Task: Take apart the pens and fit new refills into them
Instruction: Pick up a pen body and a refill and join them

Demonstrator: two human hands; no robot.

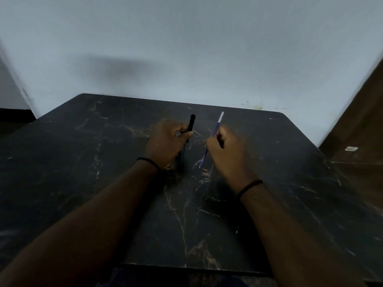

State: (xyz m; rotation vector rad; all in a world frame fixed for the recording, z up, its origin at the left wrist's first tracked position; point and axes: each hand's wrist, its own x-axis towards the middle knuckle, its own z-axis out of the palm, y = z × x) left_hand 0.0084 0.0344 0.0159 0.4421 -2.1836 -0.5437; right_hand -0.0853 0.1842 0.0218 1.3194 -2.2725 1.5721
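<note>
Left hand [165, 139] grips black pen barrel [190, 127] upright above dark marbled surface [83, 162]. Right hand [224, 150] pinches thin blue refill [215, 129], tip pointing down, just beside barrel, apart. Risk: refill bends or misses barrel opening if angled wrong.

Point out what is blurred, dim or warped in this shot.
Head view: dim overall; the right hand gripping the thin purple refill is motion-smeared; the left hand holding the black pen barrel looks sharper; wide-angle bending curves the dark marble table edges.
</note>
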